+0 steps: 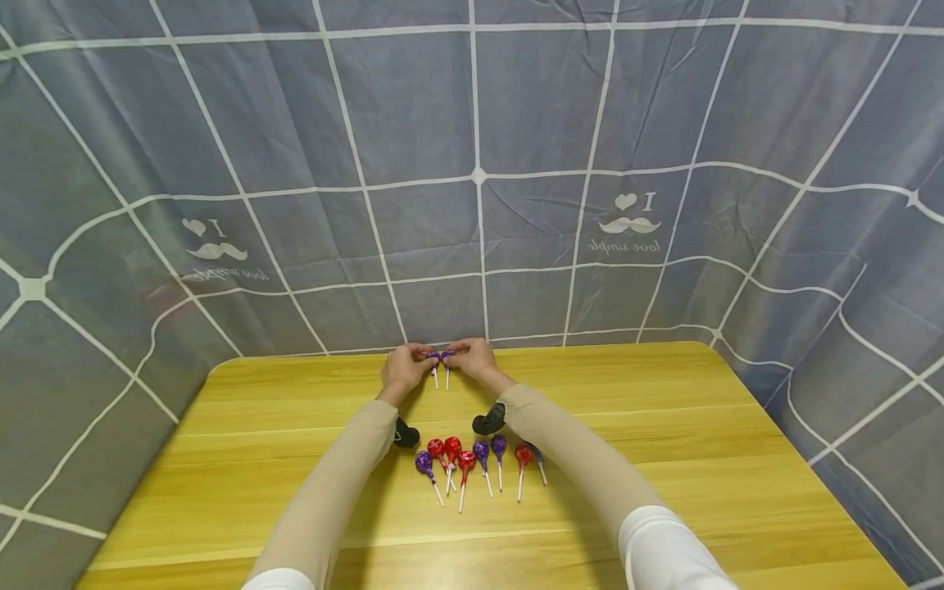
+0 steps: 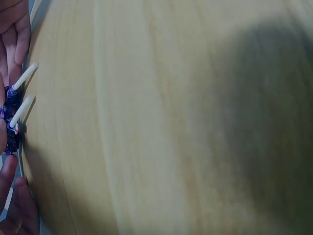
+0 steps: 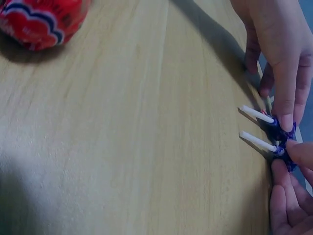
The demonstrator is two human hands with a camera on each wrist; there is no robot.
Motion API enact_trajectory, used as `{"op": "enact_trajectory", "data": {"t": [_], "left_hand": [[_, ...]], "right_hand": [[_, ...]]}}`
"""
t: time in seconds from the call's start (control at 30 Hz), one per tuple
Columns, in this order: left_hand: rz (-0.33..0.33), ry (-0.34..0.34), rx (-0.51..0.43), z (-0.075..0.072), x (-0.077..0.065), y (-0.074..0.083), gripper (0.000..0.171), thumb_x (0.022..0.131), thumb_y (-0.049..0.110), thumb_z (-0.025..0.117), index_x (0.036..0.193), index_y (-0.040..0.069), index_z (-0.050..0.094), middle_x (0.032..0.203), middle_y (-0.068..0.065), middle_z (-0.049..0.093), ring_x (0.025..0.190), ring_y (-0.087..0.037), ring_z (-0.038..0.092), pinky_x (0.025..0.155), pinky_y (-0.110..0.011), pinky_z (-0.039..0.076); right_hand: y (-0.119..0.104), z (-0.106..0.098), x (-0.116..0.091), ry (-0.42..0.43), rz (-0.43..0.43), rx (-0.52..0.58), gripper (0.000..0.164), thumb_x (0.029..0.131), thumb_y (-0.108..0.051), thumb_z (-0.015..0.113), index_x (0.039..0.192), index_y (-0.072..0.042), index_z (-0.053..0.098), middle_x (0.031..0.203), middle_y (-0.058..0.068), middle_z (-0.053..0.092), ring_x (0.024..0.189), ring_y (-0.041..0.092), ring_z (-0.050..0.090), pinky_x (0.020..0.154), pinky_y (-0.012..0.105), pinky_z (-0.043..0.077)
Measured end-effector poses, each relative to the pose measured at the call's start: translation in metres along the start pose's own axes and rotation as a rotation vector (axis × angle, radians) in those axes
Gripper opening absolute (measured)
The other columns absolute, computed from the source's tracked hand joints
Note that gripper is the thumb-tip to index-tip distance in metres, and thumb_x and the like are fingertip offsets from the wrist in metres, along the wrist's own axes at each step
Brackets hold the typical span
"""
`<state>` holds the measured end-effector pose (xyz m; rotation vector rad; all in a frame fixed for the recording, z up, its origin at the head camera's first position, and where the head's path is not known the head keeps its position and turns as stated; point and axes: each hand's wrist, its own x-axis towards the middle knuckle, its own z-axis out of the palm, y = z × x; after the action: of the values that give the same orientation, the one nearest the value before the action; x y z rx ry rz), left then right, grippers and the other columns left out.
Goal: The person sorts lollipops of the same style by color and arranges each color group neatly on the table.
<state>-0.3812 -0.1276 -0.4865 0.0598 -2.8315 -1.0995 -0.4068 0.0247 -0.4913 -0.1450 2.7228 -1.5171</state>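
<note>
At the far edge of the table, my left hand (image 1: 404, 367) pinches a purple-wrapped lollipop (image 1: 433, 356) by its candy head. My right hand (image 1: 475, 359) pinches a second purple lollipop (image 1: 447, 356) just beside it. Both white sticks point back toward me, nearly parallel. Seen from the right wrist, the two purple heads sit side by side, with the fingers (image 3: 286, 120) of the left hand and the thumb of the right on them. The left wrist view catches the same pair of sticks at its left border, and the heads are partly covered by fingers.
Several red lollipops (image 1: 466, 460) and purple lollipops (image 1: 481, 451) lie in a loose row between my forearms, sticks toward me. A grey curtain (image 1: 538, 221) with white lines hangs right behind the wooden table (image 1: 627, 393). Black wrist cameras (image 1: 490, 419) hang below both wrists.
</note>
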Motion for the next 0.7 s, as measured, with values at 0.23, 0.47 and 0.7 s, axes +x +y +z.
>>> {"op": "enact_trajectory", "data": {"t": [0.23,0.47,0.7], "left_hand": [[0.010,-0.005,-0.010,-0.0001,0.0015,-0.0035,0.030,0.088,0.031,0.070,0.111,0.011,0.072,0.103,-0.009,0.074,0.096,-0.025,0.067,0.075,-0.035,0.048],[-0.009,-0.008,-0.024,0.0007,0.0022,-0.0018,0.029,0.089,0.030,0.069,0.111,0.011,0.072,0.104,-0.009,0.074,0.096,-0.025,0.067,0.073,-0.033,0.047],[-0.060,-0.002,-0.043,0.0032,0.0040,-0.0033,0.028,0.088,0.030,0.070,0.110,0.013,0.072,0.101,-0.006,0.074,0.095,-0.023,0.068,0.074,-0.036,0.047]], "right_hand": [[0.0035,-0.0015,0.0024,-0.032,0.003,0.089,0.027,0.080,-0.002,0.074,0.106,0.004,0.071,0.099,0.020,0.073,0.086,0.025,0.072,0.069,0.023,0.056],[0.0037,-0.0008,0.0035,-0.028,-0.006,0.029,0.023,0.080,-0.004,0.074,0.102,0.003,0.072,0.096,0.018,0.074,0.081,0.022,0.071,0.065,0.020,0.054],[0.0028,-0.0004,0.0016,-0.012,-0.013,-0.051,0.023,0.080,-0.011,0.076,0.100,0.000,0.073,0.095,0.015,0.074,0.085,0.023,0.070,0.066,0.020,0.051]]}}
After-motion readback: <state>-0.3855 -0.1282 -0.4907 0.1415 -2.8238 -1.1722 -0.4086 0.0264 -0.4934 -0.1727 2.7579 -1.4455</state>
